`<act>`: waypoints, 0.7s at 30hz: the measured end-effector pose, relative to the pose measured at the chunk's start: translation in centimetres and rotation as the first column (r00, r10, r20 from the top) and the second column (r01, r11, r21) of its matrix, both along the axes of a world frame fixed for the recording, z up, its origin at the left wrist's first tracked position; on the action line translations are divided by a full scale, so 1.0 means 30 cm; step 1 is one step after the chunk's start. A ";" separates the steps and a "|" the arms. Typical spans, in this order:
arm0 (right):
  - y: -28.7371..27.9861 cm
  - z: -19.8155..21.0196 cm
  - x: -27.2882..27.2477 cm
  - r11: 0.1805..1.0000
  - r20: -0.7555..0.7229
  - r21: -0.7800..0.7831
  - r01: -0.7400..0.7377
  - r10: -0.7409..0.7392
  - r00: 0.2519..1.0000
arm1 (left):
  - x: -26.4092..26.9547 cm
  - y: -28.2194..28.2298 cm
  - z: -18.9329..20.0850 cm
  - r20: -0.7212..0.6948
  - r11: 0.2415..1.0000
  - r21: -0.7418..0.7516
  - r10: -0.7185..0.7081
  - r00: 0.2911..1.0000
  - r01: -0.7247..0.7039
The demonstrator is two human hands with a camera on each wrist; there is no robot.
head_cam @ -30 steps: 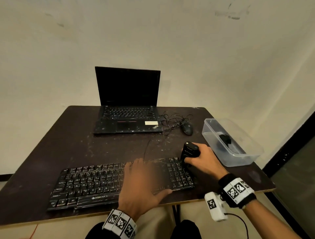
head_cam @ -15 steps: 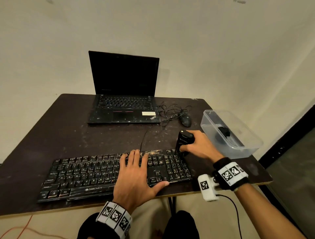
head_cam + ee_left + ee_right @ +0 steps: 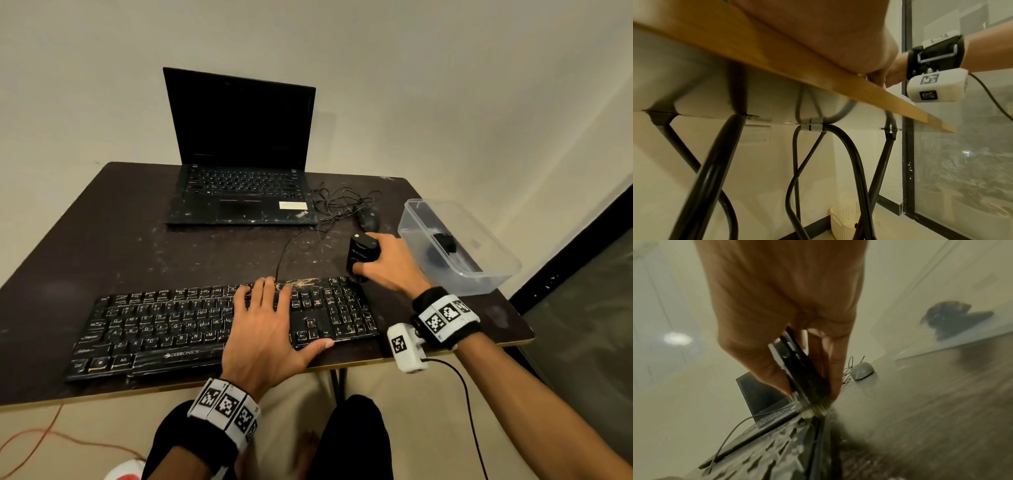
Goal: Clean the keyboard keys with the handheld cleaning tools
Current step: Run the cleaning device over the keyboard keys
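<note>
nearest, the left hand (image 3: 265, 329) lies flat on the right-centre keys of the black keyboard (image 3: 191, 325), fingers straight and together, thumb stretched along the front edge; its grip is released, pressing down and holding nothing. in the left wrist view only the heel of that hand (image 3: 838, 32) shows above the tabletop's wooden edge (image 3: 818, 73), with black tube legs (image 3: 715, 170) beneath and a cream perforated basket (image 3: 844, 217) on the floor by a window.

the keyboard sits along the near edge of the dark, scuffed tabletop (image 3: 137, 246), its cable (image 3: 284, 250) running away from its back edge.

at the keyboard's far right corner the right hand (image 3: 390, 263) has its grip clenched around a black cleaning brush (image 3: 363, 255), held upright. the right wrist view shows thumb and fingers (image 3: 764, 363) pinching the flat black body of the brush (image 3: 801, 368), its pale bristles pointing down and meeting the keyboard's corner (image 3: 777, 443); the view is blurred.

just right of that hand stands a clear plastic container (image 3: 493, 270) at the tabletop's right edge, with a small dark object (image 3: 445, 243) inside that is too unclear to name.

further back lie a black mouse (image 3: 370, 221) with a tangle of cord (image 3: 342, 200), and left of it an open black laptop (image 3: 239, 150) with a dark screen, against a pale wall.
</note>
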State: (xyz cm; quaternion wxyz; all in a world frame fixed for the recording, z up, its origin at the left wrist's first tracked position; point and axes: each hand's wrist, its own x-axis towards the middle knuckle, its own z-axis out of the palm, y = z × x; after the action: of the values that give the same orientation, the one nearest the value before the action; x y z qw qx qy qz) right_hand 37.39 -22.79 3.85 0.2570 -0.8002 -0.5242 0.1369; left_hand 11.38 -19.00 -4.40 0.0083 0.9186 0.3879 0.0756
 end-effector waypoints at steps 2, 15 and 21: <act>0.002 0.000 0.004 1.000 -0.018 -0.016 0.003 -0.003 1.000 | 0.001 0.001 0.003 -0.011 1.000 0.007 0.006 1.000 -0.006; 0.003 0.000 0.016 0.998 -0.008 -0.033 0.051 -0.051 0.999 | 0.000 0.000 0.017 -0.095 0.999 0.029 0.019 0.995 -0.017; 0.003 0.002 0.017 0.998 0.002 -0.035 0.051 -0.051 0.999 | 0.001 -0.002 0.020 -0.117 0.999 0.036 0.018 0.993 -0.014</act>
State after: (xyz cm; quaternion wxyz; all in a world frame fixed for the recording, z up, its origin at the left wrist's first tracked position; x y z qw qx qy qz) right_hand 37.92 -22.71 3.91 0.2461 -0.8179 -0.5011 0.1389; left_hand 11.40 -19.05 -3.79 -0.0313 0.9182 0.3938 0.0283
